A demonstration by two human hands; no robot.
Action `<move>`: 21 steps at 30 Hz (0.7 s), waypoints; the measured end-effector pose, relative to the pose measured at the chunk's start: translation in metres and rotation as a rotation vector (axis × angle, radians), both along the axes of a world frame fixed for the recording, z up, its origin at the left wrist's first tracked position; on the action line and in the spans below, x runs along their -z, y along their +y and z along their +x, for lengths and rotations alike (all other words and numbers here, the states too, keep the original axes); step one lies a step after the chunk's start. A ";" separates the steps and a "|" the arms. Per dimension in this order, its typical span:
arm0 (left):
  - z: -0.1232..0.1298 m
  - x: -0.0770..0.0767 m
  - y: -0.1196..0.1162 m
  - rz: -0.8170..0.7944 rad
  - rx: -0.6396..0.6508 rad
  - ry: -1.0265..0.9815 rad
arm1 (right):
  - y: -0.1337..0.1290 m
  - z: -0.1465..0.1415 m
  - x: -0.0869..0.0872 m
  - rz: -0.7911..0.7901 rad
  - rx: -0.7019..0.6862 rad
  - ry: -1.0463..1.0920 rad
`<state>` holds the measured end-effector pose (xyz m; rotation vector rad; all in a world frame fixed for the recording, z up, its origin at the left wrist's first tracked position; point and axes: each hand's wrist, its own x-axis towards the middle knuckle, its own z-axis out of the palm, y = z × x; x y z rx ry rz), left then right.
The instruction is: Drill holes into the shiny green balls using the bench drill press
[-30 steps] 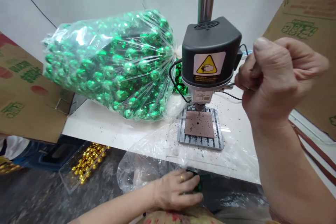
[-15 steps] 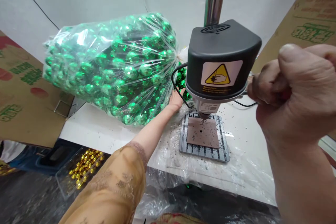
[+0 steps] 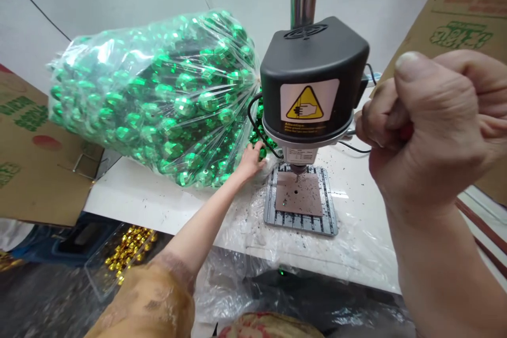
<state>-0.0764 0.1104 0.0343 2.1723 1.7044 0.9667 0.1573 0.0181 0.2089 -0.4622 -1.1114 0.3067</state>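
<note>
My right hand [image 3: 431,132] is a fist around the feed handle of a small black drill press [image 3: 312,79]; a short bit of the metal handle [image 3: 351,132] shows beside the fingers. To the left of the drill head, my left hand [image 3: 252,161] has its fingertips curled round a shiny green faceted ball [image 3: 262,153]. More green balls lie just behind it, partly hidden by the machine. Below the chuck, a brown square plate [image 3: 299,194] with a dark hole rests on the slotted grey base [image 3: 330,222]. Dark shavings are scattered over both.
A large clear bag [image 3: 158,100] packed with green balls lies left of the drill press. Cardboard boxes [image 3: 43,158] flank the white table [image 3: 127,190]. Loose plastic film [image 3: 237,269] drapes the front edge. A clear bin of gold balls [image 3: 130,251] sits below at left.
My left hand has drawn back slightly from the pile of green balls, its fingers now closed around one. My right hand stays on the handle. The view has shifted a little.
</note>
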 end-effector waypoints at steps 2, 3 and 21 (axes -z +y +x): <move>-0.011 -0.007 -0.027 -0.007 0.008 -0.047 | 0.001 0.000 0.000 0.014 -0.016 0.003; -0.014 -0.011 -0.040 0.000 0.003 -0.103 | 0.002 0.000 0.000 0.029 -0.028 0.005; 0.053 0.011 -0.121 -0.291 0.011 -1.048 | 0.003 -0.001 -0.001 0.057 -0.157 0.051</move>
